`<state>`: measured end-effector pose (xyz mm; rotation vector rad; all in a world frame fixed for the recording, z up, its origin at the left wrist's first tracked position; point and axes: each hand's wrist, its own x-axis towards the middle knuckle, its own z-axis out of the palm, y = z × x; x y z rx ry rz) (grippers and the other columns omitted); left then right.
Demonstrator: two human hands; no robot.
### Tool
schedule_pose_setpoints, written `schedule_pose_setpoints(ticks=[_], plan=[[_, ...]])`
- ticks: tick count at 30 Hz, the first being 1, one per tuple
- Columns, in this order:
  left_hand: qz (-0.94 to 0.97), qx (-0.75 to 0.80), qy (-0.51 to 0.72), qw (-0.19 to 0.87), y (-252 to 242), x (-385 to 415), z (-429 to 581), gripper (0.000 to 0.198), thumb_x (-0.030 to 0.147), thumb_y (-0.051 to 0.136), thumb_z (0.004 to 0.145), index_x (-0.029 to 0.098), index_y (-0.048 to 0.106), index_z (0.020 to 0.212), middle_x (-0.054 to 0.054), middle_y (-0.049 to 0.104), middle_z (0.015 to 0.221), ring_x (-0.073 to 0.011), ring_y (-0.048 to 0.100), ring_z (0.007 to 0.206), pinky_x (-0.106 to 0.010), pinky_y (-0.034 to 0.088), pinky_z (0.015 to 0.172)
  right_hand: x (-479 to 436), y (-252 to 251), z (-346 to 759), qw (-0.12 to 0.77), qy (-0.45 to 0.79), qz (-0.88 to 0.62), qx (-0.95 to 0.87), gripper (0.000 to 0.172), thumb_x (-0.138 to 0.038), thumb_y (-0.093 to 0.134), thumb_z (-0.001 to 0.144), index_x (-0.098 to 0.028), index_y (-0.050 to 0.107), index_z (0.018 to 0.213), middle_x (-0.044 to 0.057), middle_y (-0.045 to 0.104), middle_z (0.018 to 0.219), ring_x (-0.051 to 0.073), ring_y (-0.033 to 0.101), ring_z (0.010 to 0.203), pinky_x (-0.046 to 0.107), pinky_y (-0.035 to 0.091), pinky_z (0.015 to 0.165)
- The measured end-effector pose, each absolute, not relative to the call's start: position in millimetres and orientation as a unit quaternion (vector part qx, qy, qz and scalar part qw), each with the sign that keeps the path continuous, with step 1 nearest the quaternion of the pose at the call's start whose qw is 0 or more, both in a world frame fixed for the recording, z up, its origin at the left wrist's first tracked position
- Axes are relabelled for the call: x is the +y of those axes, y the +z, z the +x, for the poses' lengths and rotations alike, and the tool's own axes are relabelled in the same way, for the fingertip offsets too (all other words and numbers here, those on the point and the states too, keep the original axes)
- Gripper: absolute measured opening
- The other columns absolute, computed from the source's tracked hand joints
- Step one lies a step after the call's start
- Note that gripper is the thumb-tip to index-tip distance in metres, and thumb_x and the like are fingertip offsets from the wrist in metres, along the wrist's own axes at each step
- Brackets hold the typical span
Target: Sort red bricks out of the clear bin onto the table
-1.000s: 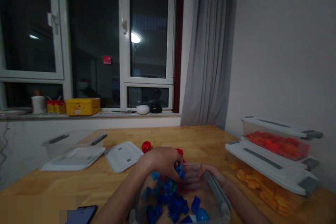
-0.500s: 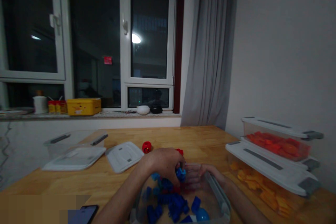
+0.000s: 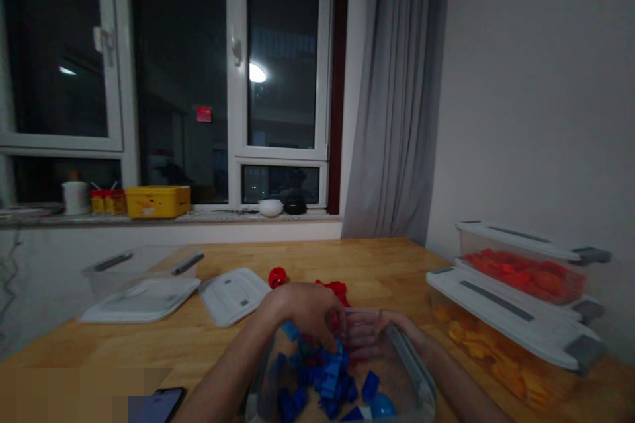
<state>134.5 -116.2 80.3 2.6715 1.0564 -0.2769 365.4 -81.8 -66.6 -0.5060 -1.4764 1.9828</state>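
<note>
A clear plastic box (image 3: 414, 370) holds several blue toy blocks (image 3: 300, 400) and a rounded blue piece (image 3: 382, 404). My left hand (image 3: 310, 310) reaches over its far left side, fingertips pinched on a lighter blue block (image 3: 330, 373) just over the pile. At the far right corner, my right hand (image 3: 367, 334) grips the box; its fingers show through the far wall. Behind the box lie red pieces (image 3: 335, 288), partly hidden by my left hand and the rim. A round red piece (image 3: 277, 277) rests farther left.
On the right stand two stacked lidded boxes, one with red pieces (image 3: 536, 274), one with orange pieces (image 3: 481, 344). Left are a white lid (image 3: 235, 296), another lid (image 3: 143, 299) and a clear box (image 3: 149, 258). A phone (image 3: 159, 404) lies at the near left.
My left hand has lowered slightly into the box, bringing the blue block down to the pile. More of the red pieces behind now shows. My right hand stays on the box.
</note>
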Motion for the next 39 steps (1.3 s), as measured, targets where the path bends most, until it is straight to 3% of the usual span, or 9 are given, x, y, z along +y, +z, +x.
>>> schedule_pose_setpoints(ticks=[5,11,14,18,24,34,39], plan=[[0.923,0.350,0.057,0.152,94.1,-117.2,121.8,0.032,0.038,0.068,0.083,0.022,0.073,0.110,-0.002,0.078,0.091,-0.0157,0.069,0.077,-0.022,0.046,0.063,-91.3,-53.2,365.5,0.272,0.780,-0.155,-0.543,0.062,-0.024,0.050,0.073,-0.010,0.064,0.132,0.018,0.067,0.132,0.028,0.065,0.118,0.042,0.043,0.106],[0.883,0.365,0.198,0.216,97.0,-93.8,88.6,0.035,0.039,0.060,0.088,0.017,0.067,0.114,-0.007,0.076,0.095,-0.0166,0.070,0.079,-0.025,0.052,0.070,-94.5,-49.2,367.9,0.260,0.777,-0.154,-0.552,0.061,-0.023,0.048,0.075,-0.008,0.062,0.133,0.019,0.064,0.138,0.028,0.060,0.126,0.040,0.042,0.106],[0.861,0.414,0.223,0.193,88.5,-72.0,66.6,0.035,0.039,0.057,0.088,0.017,0.064,0.114,-0.007,0.076,0.098,-0.0171,0.071,0.080,-0.026,0.053,0.071,-92.0,-52.7,367.7,0.264,0.777,-0.153,-0.551,0.061,-0.025,0.049,0.074,-0.009,0.063,0.132,0.019,0.066,0.134,0.029,0.063,0.123,0.041,0.043,0.104],[0.836,0.507,0.139,0.156,64.1,-39.7,39.8,0.039,0.029,0.057,0.083,0.016,0.063,0.120,-0.009,0.076,0.108,-0.0184,0.072,0.087,-0.026,0.053,0.073,-90.7,-53.1,366.9,0.267,0.779,-0.145,-0.548,0.059,-0.023,0.049,0.074,-0.010,0.065,0.129,0.018,0.067,0.132,0.029,0.064,0.120,0.042,0.043,0.104],[0.810,0.571,0.007,0.133,17.0,-10.2,22.9,0.045,0.013,0.066,0.062,0.014,0.074,0.106,-0.012,0.078,0.106,-0.0275,0.071,0.096,-0.031,0.053,0.078,-94.7,-49.8,365.5,0.275,0.773,-0.160,-0.549,0.056,-0.023,0.050,0.072,-0.011,0.069,0.124,0.017,0.068,0.132,0.029,0.064,0.122,0.042,0.044,0.104],[0.800,0.570,-0.065,0.173,-9.1,8.5,28.3,0.063,0.009,0.061,0.066,0.016,0.065,0.129,-0.009,0.076,0.117,-0.0236,0.073,0.100,-0.024,0.055,0.073,-93.6,-51.5,363.6,0.277,0.767,-0.145,-0.560,0.060,-0.026,0.050,0.073,-0.008,0.066,0.128,0.019,0.067,0.133,0.031,0.062,0.125,0.048,0.042,0.107],[0.784,0.589,-0.093,0.171,-12.9,13.3,23.2,0.058,0.012,0.072,0.076,0.017,0.061,0.133,-0.010,0.075,0.112,-0.0234,0.072,0.096,-0.035,0.058,0.082,-97.2,-48.0,362.0,0.282,0.760,-0.171,-0.561,0.060,-0.028,0.052,0.069,-0.011,0.068,0.124,0.017,0.068,0.132,0.031,0.062,0.125,0.045,0.044,0.108]])
